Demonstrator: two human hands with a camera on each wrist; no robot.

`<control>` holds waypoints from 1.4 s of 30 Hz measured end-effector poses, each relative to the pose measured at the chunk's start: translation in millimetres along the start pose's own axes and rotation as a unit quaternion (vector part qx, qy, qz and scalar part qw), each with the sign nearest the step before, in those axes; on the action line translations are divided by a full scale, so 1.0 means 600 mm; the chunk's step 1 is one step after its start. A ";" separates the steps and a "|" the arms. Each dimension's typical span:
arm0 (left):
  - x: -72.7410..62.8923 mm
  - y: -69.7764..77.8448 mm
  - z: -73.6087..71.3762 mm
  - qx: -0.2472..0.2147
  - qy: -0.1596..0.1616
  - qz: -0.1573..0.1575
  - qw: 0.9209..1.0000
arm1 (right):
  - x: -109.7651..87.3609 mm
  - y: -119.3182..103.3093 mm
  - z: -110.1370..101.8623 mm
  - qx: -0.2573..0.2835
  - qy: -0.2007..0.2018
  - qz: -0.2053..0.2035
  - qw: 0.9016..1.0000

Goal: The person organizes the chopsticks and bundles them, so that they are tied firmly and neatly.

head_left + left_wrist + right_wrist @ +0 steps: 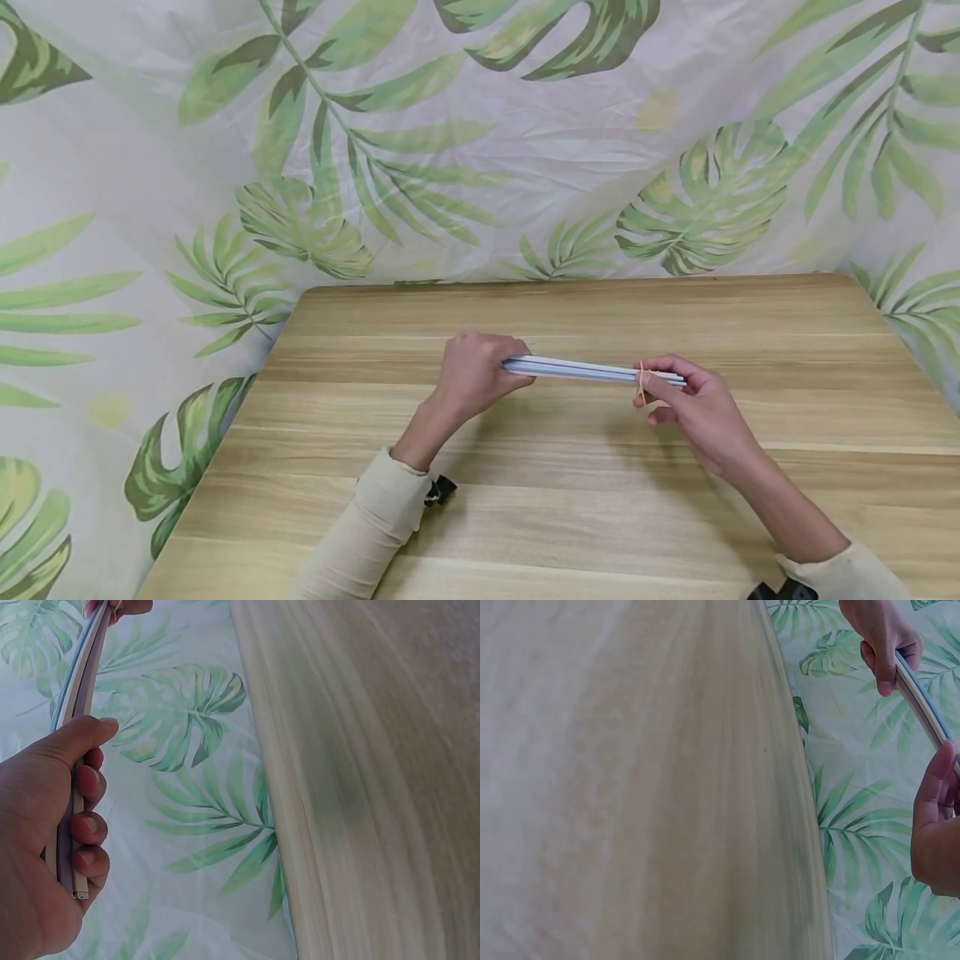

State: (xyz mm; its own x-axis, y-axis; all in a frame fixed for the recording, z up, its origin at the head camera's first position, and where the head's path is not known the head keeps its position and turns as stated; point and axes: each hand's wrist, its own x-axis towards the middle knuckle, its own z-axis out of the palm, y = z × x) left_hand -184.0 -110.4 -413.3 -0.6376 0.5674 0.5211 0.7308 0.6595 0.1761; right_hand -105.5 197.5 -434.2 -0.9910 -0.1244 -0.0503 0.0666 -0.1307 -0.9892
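Note:
A bundle of several chopsticks (577, 368), pale with white, blue and purple tones, is held level above the table between the two hands. My left hand (476, 371) grips the thicker ends; in the left wrist view its fingers curl round the chopsticks (81, 682) and the square ends show below the palm. At the thin ends, my right hand (701, 412) pinches the bundle between thumb and fingers. A yellowish rubber band (641, 382) loops at the right fingertips, around the thin ends. The right wrist view catches the right hand (936, 825) at its edge, partly cut off.
The wood-grain table (570, 500) spreads below both hands. Behind and beside it hangs a white cloth (570, 167) printed with green leaves. A black wrist camera (441, 490) sits by the left sleeve, another (795, 590) by the right.

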 end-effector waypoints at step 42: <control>0.001 -0.013 -0.025 -0.012 -0.021 -0.074 0.997 | 0.044 -0.061 -0.017 -0.051 -0.063 -0.019 0.997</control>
State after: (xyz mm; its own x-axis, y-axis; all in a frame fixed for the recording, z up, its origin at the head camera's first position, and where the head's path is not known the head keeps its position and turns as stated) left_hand -186.3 -122.4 -401.8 -0.7484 0.4856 0.4518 0.6334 0.7255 0.2693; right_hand -135.2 209.1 -400.9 -0.9694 -0.2454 -0.0014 0.0112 -0.0386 -0.9992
